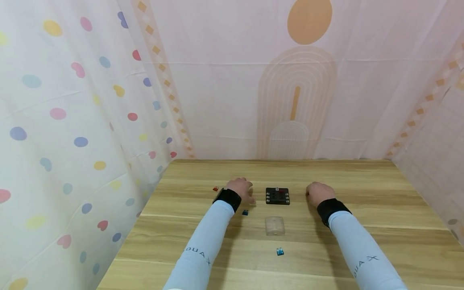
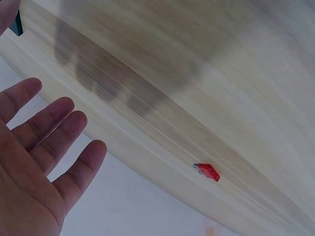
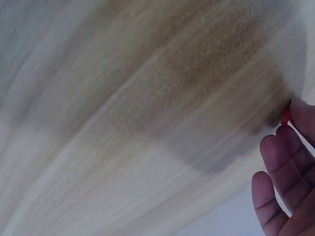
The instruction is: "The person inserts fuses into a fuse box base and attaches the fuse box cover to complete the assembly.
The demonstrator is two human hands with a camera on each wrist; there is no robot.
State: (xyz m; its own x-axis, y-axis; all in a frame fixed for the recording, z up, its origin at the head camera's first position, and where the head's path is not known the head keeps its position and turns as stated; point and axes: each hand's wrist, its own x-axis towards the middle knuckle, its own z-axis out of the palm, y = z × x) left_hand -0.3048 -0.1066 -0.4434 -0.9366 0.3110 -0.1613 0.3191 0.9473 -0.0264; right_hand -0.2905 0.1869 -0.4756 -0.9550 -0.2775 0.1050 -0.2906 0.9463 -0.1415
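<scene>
My right hand [image 1: 320, 192] is to the right of the black fuse block [image 1: 277, 197]. In the right wrist view its thumb and forefinger pinch a small red blade fuse [image 3: 286, 116], mostly hidden by the fingertips. On the block's other side, my left hand [image 1: 241, 188] hovers over the table with its fingers spread and nothing in them. A second red blade fuse [image 2: 209, 172] lies flat on the wood to the left of that hand. Just below the left hand in the head view is a dark blue blade fuse [image 1: 245, 212]. One red piece shows on the fuse block.
A clear plastic cover [image 1: 274, 226] lies on the wooden table [image 1: 380, 241] in front of the fuse block. Closer to me is a lighter blue blade fuse [image 1: 280, 251]. A patterned curtain [image 1: 217, 100] hangs behind the table's far edge and along its left side.
</scene>
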